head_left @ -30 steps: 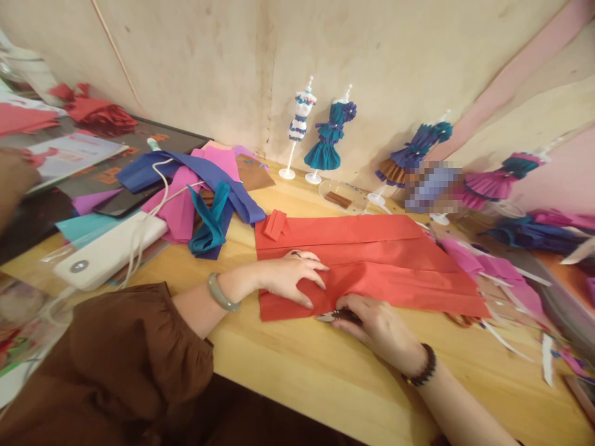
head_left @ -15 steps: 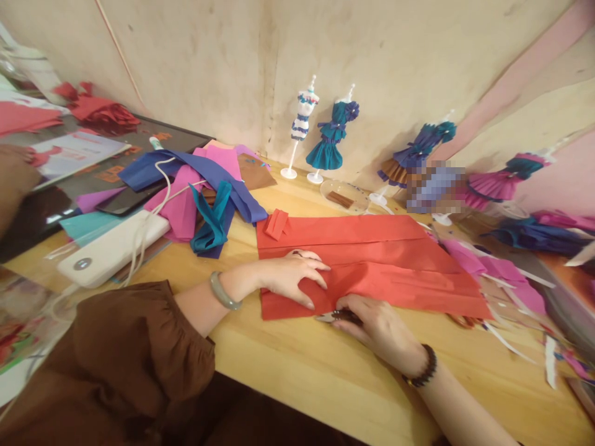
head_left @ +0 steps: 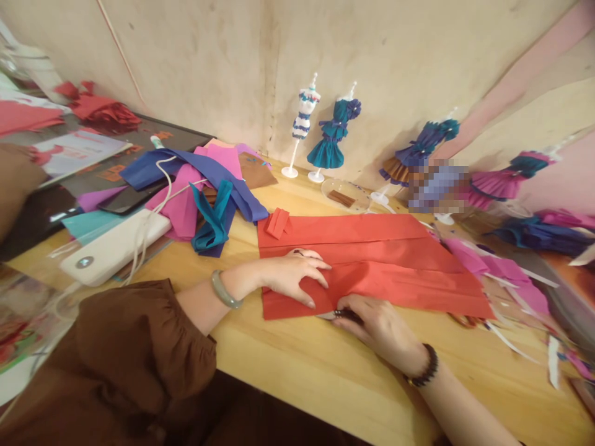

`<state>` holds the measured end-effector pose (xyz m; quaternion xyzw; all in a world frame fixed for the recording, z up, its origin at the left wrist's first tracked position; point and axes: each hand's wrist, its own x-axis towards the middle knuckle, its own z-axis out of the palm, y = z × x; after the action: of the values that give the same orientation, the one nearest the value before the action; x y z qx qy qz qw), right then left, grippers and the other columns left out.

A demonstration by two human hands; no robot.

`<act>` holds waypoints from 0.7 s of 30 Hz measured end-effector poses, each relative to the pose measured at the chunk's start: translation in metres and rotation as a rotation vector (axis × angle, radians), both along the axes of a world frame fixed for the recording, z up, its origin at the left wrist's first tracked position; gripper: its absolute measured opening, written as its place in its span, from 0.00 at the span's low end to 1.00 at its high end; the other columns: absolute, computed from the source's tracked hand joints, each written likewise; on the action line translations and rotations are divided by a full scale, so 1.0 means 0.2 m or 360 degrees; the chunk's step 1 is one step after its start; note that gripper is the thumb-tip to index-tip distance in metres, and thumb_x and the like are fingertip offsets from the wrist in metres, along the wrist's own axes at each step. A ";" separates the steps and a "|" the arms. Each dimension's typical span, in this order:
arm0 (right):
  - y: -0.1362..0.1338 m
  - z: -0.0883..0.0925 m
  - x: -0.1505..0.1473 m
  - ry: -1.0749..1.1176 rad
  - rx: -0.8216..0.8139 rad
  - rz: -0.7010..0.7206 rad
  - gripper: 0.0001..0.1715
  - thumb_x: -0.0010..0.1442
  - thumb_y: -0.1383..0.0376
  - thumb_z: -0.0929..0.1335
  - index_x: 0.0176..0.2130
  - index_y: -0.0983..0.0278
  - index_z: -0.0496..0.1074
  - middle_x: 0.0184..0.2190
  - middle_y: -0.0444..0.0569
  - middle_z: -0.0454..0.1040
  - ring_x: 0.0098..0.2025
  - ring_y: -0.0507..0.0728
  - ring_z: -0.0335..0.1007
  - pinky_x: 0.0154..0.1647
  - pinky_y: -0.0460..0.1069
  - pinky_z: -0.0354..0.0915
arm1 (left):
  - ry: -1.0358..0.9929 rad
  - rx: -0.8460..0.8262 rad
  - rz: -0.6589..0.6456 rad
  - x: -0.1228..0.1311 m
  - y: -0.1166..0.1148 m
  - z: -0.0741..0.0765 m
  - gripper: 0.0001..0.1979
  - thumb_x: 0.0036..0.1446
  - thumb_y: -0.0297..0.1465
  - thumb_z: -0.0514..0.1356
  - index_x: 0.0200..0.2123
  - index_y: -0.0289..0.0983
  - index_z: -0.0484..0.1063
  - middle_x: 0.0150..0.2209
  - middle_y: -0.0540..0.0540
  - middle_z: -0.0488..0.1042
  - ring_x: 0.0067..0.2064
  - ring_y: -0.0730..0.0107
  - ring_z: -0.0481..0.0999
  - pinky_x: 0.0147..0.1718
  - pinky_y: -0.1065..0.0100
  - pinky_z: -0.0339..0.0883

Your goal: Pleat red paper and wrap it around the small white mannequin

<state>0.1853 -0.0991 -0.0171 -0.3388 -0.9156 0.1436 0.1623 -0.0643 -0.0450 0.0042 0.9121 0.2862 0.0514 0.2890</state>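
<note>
A large sheet of red cloth (head_left: 395, 254) lies on the wooden table, with long crease or fold lines across it. My left hand (head_left: 297, 275) presses on its near left part, fingers spread. Close by, my right hand (head_left: 367, 319) is closed around a small dark-handled blade (head_left: 326, 315) at the cloth's near edge. Its pale metal tip points left; most of the handle is hidden in my fingers, so I cannot tell whether it is a knife or scissors. A small folded red piece (head_left: 277, 223) rests on the sheet's far left corner.
Miniature dress forms (head_left: 325, 139) stand along the wall behind a clear dish (head_left: 346, 195). Left are coloured cloth pieces (head_left: 211, 217), a white power bank (head_left: 114, 251) with a cable, and another person's arm (head_left: 16, 186). Pink scraps (head_left: 515, 279) lie right.
Both hands stay in nearly the same place on the red cloth. The blade in my right hand has tilted slightly, and the whole view has shifted a little.
</note>
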 end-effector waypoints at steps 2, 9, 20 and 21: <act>0.00 0.00 0.00 0.0000 0.0010 -0.0002 0.21 0.68 0.51 0.61 0.36 0.63 0.72 0.28 0.48 0.77 0.27 0.53 0.73 0.28 0.48 0.66 | 0.0009 0.0022 -0.0011 0.00 0.00 0.00 0.27 0.51 0.43 0.68 0.53 0.41 0.74 0.66 0.42 0.60 0.68 0.51 0.51 0.63 0.50 0.48; -0.01 0.01 -0.01 -0.0022 0.0009 0.0005 0.24 0.68 0.48 0.60 0.36 0.63 0.71 0.28 0.48 0.76 0.27 0.54 0.73 0.27 0.48 0.65 | -0.0011 0.0031 -0.0007 0.00 0.01 -0.02 0.26 0.51 0.44 0.67 0.52 0.42 0.74 0.66 0.43 0.60 0.68 0.51 0.51 0.63 0.49 0.48; -0.01 0.00 -0.02 -0.0040 0.0004 -0.0012 0.24 0.67 0.47 0.60 0.37 0.63 0.70 0.28 0.48 0.76 0.27 0.54 0.73 0.28 0.47 0.64 | -0.0015 0.0079 -0.0024 0.00 0.01 -0.03 0.26 0.51 0.44 0.67 0.52 0.40 0.74 0.66 0.41 0.61 0.67 0.49 0.52 0.63 0.49 0.49; -0.01 0.00 -0.02 -0.0040 0.0008 -0.0008 0.24 0.67 0.47 0.60 0.37 0.63 0.70 0.28 0.47 0.76 0.27 0.54 0.73 0.27 0.47 0.64 | -0.0012 0.0086 -0.0026 0.00 0.01 -0.03 0.27 0.51 0.44 0.67 0.52 0.40 0.74 0.66 0.41 0.61 0.67 0.49 0.52 0.63 0.49 0.49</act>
<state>0.1815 -0.1004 -0.0180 -0.3425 -0.9170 0.1368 0.1521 -0.0642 -0.0422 -0.0021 0.9217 0.2761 0.0602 0.2657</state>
